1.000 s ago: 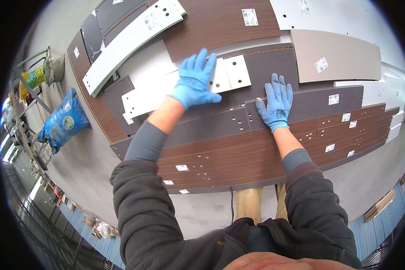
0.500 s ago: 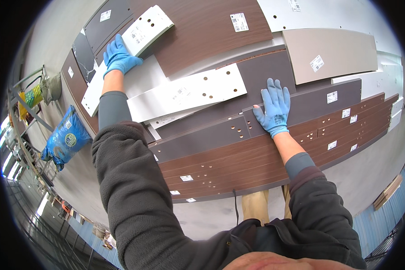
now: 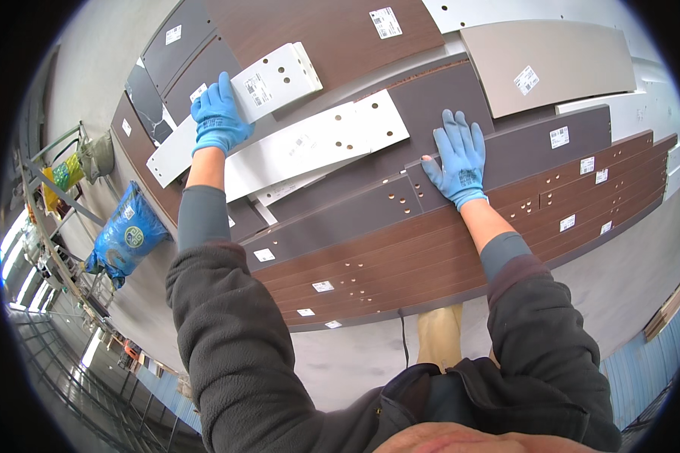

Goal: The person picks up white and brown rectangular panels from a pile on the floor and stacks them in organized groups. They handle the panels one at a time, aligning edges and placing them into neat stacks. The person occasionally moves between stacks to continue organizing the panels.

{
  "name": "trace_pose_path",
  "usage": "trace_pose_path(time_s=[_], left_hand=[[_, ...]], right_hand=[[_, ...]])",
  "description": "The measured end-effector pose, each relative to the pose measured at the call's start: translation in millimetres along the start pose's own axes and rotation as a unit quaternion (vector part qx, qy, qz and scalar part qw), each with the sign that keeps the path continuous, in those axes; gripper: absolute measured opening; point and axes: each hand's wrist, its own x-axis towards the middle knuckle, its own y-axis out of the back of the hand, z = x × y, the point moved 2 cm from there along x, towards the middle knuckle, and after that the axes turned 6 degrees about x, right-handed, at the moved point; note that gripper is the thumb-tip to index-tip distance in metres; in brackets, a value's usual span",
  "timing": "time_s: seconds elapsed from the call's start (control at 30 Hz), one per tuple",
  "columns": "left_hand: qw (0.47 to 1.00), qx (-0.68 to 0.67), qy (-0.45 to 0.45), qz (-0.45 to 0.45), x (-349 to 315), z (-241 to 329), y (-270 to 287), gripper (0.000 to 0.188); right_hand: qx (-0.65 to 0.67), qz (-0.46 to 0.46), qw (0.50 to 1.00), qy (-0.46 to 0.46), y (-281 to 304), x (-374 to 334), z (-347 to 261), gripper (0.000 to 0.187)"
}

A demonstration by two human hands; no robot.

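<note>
White drilled panel (image 3: 278, 81) lies aslant over the far left part of a broad stack of boards (image 3: 385, 298), its lower end close to the stack's left edge and its holed end pointing toward the far edge. The person's left hand (image 3: 221, 117), in a blue glove, grips it across the width, fingers bent at the panel's far side and thumb at its near side; the fingertips' undersides are out of sight, and the hand covers the panel's middle. A second white edge shows at the holed end, so it is hard to tell whether one piece or two lie there.

The right hand (image 3: 459, 160), gloved alike, rests with fingers straight and slightly parted on a dark grey board (image 3: 438, 94) and hides part of the narrower grey boards nearer the person.

Between the hands lies another white panel (image 3: 310, 143), holed at its right end; its left end runs behind the left forearm, and it mostly covers a white strip (image 3: 298, 185) beneath. Beyond, a wide brown board (image 3: 310, 30) is cut off by the top of the view. A beige panel (image 3: 548, 64) lies toward the stack's far right corner, where white boards (image 3: 499, 11) fade into the dark rim. Past the left edge, a blue sack (image 3: 128, 240) stands apart, its lower end hard to make out.
</note>
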Motion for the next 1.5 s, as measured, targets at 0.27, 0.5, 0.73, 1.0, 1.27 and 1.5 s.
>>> trace_pose_path(time_s=[0.27, 0.5, 0.73, 1.0, 1.27, 1.5], left_hand=[[0.946, -0.202, 0.005, 0.255, -68.2, -36.2, 118.0, 0.083], [0.838, -0.248, -0.036, 0.485, -164.8, -77.2, 273.0, 0.068], [0.768, -0.335, -0.094, 0.538, -339.2, -34.9, 365.1, 0.033], [0.513, -0.803, 0.112, 0.281, -465.3, 185.8, 433.1, 0.076], [0.563, -0.794, 0.114, 0.197, -545.1, 423.6, 591.0, 0.052], [0.473, -0.857, 0.143, 0.147, -568.7, 490.7, 645.8, 0.074]], right_hand=[[0.001, 0.028, 1.000, 0.011, -0.3, -5.0, 0.2, 0.051], [-0.006, 0.043, 0.999, 0.015, -7.1, -15.5, 5.5, 0.052], [0.229, 0.048, 0.970, -0.068, 51.2, -15.2, 14.2, 0.068], [0.472, 0.100, 0.837, 0.256, 389.1, -137.1, -40.5, 0.108], [0.512, 0.042, 0.848, 0.131, 551.3, -282.2, 14.2, 0.093], [0.429, -0.048, 0.901, 0.048, 629.5, -341.9, 71.8, 0.085]])
